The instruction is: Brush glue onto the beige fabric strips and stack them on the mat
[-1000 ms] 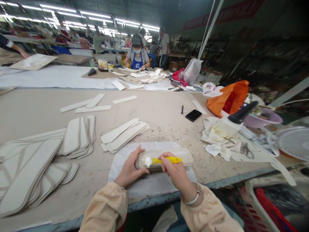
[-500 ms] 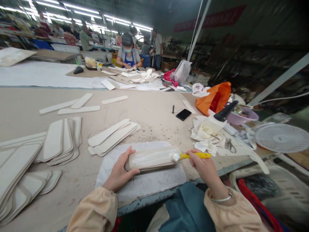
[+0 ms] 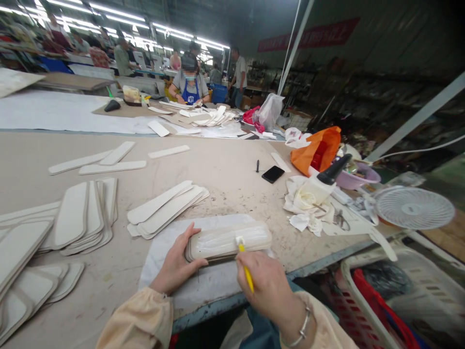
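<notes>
A stack of pale, round-cornered strips lies on a white sheet at the table's near edge. Wet white paste glistens along the top strip. My left hand grips the stack's left end, thumb along the near side and fingers at the far side. In my right hand is a brush with a yellow handle. Its white, paste-covered tip touches the top strip right of the middle, and the handle slants down toward me.
Pale strips lie behind the stack, with more piles at left. Rightward are a phone, a white bottle with black nozzle, crumpled cloth, a fan and a basket. A co-worker sits across.
My right hand has brought the brush leftward and nearer me from the stack's right end, turning the handle from sideways to pointing down. My left hand keeps its hold on the stack.
</notes>
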`<action>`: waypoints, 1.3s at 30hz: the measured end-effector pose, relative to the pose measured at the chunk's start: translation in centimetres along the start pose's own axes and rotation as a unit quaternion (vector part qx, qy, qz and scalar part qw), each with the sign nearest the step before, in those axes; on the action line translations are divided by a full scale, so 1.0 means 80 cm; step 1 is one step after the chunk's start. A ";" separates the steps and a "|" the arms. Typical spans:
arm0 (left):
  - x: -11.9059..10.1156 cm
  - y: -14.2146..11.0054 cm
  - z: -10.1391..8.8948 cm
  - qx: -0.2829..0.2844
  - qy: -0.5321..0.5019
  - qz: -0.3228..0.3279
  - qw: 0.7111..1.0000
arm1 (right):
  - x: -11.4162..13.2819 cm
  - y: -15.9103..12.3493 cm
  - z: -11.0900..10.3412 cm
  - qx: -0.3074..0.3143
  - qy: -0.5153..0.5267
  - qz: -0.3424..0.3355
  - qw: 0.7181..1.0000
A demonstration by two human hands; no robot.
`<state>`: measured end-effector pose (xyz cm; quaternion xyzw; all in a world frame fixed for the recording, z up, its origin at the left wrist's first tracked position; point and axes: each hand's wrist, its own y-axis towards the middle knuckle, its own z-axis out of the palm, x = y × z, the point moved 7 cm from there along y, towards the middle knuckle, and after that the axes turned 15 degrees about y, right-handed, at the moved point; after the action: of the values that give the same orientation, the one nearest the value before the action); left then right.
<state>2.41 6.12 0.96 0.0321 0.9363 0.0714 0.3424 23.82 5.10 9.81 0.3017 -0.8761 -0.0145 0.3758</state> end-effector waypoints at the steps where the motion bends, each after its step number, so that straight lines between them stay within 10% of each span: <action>1: 0.001 0.000 0.000 -0.004 -0.007 0.002 1.000 | 0.011 0.004 0.006 0.009 0.059 -0.010 0.998; 12: -0.002 -0.002 0.000 0.000 -0.058 -0.003 0.998 | -0.040 0.040 0.046 -0.087 0.464 0.218 0.854; 20: -0.004 -0.001 -0.002 0.010 -0.057 -0.012 0.998 | -0.060 0.033 0.017 -0.137 0.429 0.244 0.859; 28: 0.002 -0.002 0.002 0.009 -0.072 -0.027 0.997 | -0.043 0.050 0.061 -0.081 0.465 0.224 0.853; 35: -0.003 -0.001 -0.003 0.016 -0.060 -0.032 0.998 | -0.069 0.031 0.011 -0.161 0.417 0.265 0.854; 39: 0.002 -0.003 0.001 0.013 -0.061 -0.027 0.998 | -0.049 0.035 0.040 -0.121 0.489 0.236 0.831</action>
<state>2.37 5.94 0.75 0.0158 0.9149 0.0477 0.4005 22.36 8.83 5.66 0.0054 -0.6139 0.1187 0.7804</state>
